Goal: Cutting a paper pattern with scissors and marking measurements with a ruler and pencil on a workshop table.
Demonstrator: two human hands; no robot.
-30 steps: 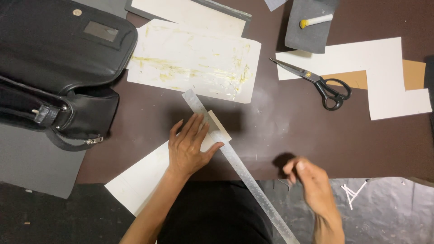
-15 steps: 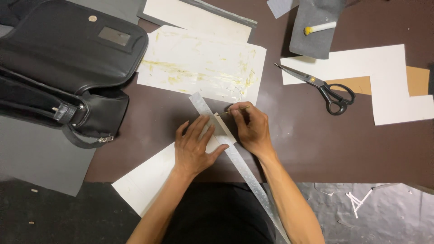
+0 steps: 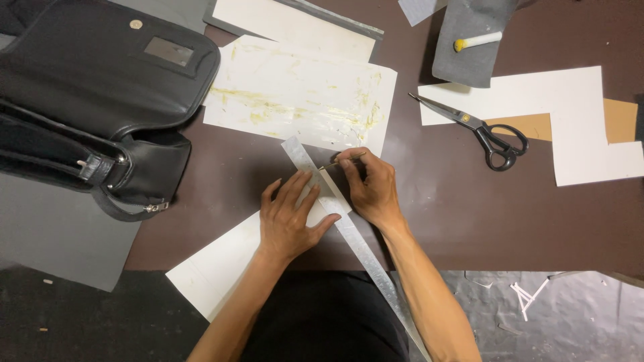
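a long metal ruler (image 3: 349,234) runs slantwise across the brown tabletop (image 3: 469,221), from just below the stained sheet (image 3: 302,94) down toward the person's lap. the left hand (image 3: 290,218) lies flat on it, fingers spread wide and closed round nothing, pressing the ruler and a small pale card (image 3: 329,191) beneath it onto the tabletop. the card's corner shows just right of the ruler, between the two hands. the right hand (image 3: 372,188) sits on the far side of the ruler, touching the card's edge, its fingers pinched shut round a thin tool (image 3: 343,159) whose tip points at the ruler's edge; i can't tell what kind of tool it is. a white sheet (image 3: 221,265) lies under the left wrist and pokes out toward the tabletop's near edge.

left of all this sits a black leather bag (image 3: 100,87) with a small grey rectangular plate on its flap and a round stud above that. the stained sheet is white, streaked with yellow. to the right, black-handled scissors (image 3: 479,131) lie open, well apart from the right hand, beside a stepped white board (image 3: 577,121) over a tan piece. at the top a grey scrap (image 3: 469,60) carries a white stick (image 3: 477,41) with a yellow end.
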